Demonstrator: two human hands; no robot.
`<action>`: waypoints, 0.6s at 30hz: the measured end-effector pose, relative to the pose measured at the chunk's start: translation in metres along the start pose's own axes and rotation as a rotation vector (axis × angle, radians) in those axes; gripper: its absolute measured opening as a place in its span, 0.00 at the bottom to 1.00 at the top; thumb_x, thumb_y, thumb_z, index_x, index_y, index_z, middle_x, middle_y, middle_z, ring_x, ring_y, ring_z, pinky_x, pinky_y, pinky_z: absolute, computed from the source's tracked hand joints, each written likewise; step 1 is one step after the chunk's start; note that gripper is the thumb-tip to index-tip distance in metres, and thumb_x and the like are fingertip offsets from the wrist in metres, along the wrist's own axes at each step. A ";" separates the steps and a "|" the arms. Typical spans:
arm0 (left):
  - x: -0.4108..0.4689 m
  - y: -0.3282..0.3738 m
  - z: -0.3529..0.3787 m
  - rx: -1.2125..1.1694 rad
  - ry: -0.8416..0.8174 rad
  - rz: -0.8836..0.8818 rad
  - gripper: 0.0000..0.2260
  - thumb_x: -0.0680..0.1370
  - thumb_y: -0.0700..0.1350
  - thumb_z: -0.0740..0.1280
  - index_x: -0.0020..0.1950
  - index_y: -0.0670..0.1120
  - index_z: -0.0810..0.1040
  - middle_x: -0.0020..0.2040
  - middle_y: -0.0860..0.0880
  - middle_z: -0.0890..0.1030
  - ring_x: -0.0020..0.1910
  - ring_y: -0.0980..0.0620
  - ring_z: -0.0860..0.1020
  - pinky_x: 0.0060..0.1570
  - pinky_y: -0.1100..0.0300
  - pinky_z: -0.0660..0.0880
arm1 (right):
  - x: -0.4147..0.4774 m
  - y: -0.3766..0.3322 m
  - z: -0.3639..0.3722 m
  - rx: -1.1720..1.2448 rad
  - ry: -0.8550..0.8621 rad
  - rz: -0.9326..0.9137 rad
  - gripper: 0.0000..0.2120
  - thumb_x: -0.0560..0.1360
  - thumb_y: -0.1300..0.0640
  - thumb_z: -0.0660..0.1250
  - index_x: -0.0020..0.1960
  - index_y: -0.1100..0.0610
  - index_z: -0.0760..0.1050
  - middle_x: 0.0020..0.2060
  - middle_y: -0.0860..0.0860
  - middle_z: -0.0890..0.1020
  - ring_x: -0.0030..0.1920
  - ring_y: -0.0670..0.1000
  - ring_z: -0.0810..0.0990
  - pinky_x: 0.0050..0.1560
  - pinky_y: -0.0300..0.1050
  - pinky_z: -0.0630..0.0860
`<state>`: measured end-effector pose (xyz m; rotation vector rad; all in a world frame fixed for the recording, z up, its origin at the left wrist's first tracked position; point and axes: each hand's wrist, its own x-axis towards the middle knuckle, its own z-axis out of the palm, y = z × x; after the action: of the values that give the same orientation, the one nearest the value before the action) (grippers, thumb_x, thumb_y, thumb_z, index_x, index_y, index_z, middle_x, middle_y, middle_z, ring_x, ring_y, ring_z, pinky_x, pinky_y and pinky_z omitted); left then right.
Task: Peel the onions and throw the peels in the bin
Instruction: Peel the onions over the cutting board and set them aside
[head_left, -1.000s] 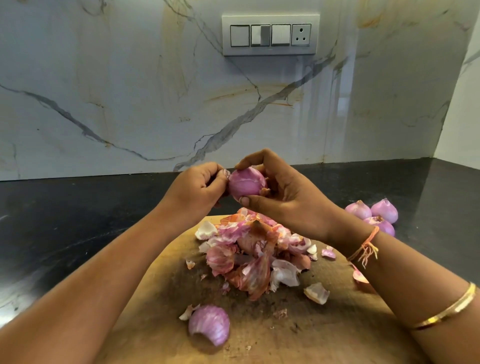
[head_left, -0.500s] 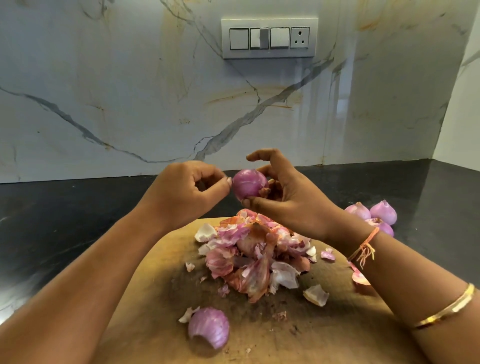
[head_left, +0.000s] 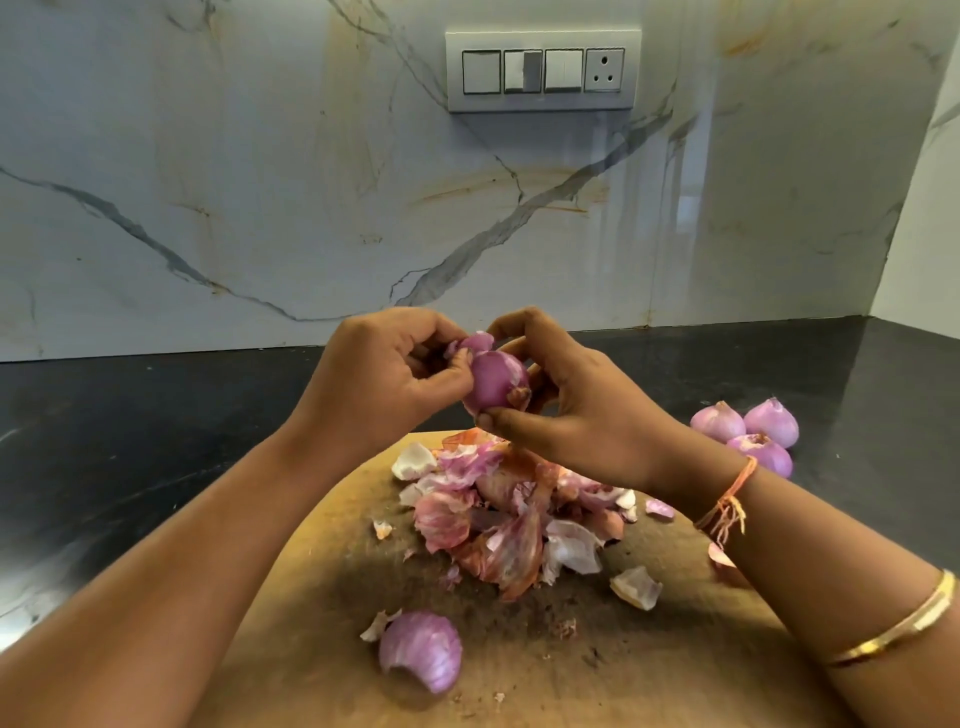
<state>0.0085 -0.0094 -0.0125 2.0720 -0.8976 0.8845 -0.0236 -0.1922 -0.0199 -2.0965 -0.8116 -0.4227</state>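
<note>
A purple onion (head_left: 491, 382) is held in the air above the wooden cutting board (head_left: 649, 660). My right hand (head_left: 576, 410) grips it from the right and below. My left hand (head_left: 384, 384) pinches a loose flap of peel (head_left: 475, 343) at the onion's top. Below the hands a heap of pink and white peels (head_left: 509, 514) lies on the board. A curved purple piece of onion skin (head_left: 421, 657) sits alone near the board's front. No bin is in view.
Three peeled onions (head_left: 748, 428) lie on the black counter (head_left: 130, 441) to the right of the board. A marble wall with a switch panel (head_left: 543, 70) stands behind. Small peel scraps (head_left: 636, 587) are scattered on the board.
My left hand has closed in on the onion and now pinches a flap of peel lifted from its top; the hands sit closer together than before.
</note>
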 end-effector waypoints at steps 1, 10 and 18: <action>0.000 -0.002 0.001 -0.050 0.018 -0.053 0.13 0.71 0.54 0.65 0.44 0.45 0.83 0.33 0.52 0.81 0.31 0.54 0.78 0.30 0.63 0.75 | 0.000 0.000 0.000 0.010 0.000 0.011 0.24 0.72 0.58 0.72 0.64 0.54 0.65 0.53 0.50 0.78 0.44 0.48 0.81 0.45 0.39 0.80; 0.001 0.000 0.007 -0.424 0.057 -0.422 0.13 0.69 0.55 0.66 0.44 0.47 0.80 0.39 0.47 0.82 0.36 0.56 0.80 0.40 0.62 0.80 | 0.001 -0.003 -0.004 0.292 -0.027 0.140 0.23 0.72 0.66 0.71 0.62 0.51 0.69 0.58 0.51 0.75 0.47 0.58 0.83 0.49 0.49 0.82; 0.003 -0.007 0.003 -0.252 0.041 -0.470 0.10 0.76 0.51 0.68 0.41 0.45 0.80 0.32 0.52 0.80 0.32 0.58 0.78 0.36 0.65 0.79 | 0.004 -0.004 -0.009 0.820 0.075 0.356 0.13 0.75 0.62 0.64 0.59 0.55 0.73 0.52 0.56 0.75 0.39 0.50 0.76 0.39 0.40 0.74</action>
<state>0.0167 -0.0091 -0.0144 1.9183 -0.4405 0.5298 -0.0232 -0.1963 -0.0096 -1.3949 -0.4366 0.0386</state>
